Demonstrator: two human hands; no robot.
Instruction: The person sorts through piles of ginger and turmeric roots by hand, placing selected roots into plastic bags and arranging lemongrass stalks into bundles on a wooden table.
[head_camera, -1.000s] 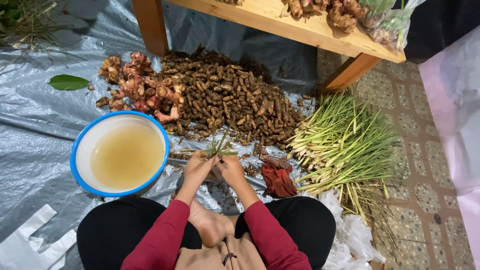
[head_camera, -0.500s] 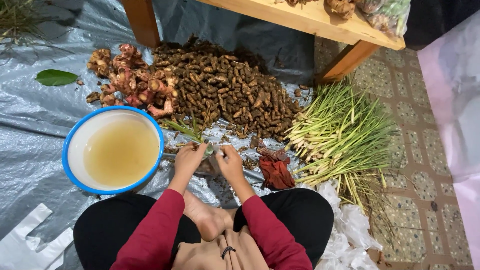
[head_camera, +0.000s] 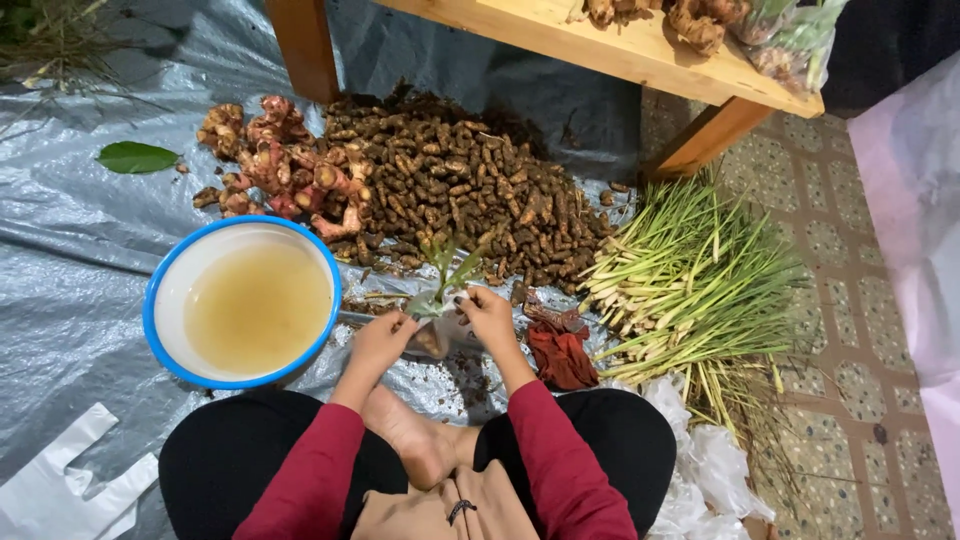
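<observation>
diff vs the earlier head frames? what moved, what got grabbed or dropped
Both hands, the left hand and the right hand, stay together on a small leafy root piece, with nothing visibly let go. Its green leaves pointed up at first, leaned left half a second ago, and now stand up again. The blue-rimmed basin of yellowish water, the brown root pile, the lemongrass bundle and the red cloth lie as before.

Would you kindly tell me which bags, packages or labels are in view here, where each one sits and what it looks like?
Clear plastic bag: on the wooden table's right end, bulging, greenish contents.
White plastic bag: flat on the grey sheet, bottom left, handle loops showing.
Crumpled white plastic: by the person's right knee.
Small clear bag: held between left hand and right hand, green leaves poking out.
No labels, signs or screens.
</observation>
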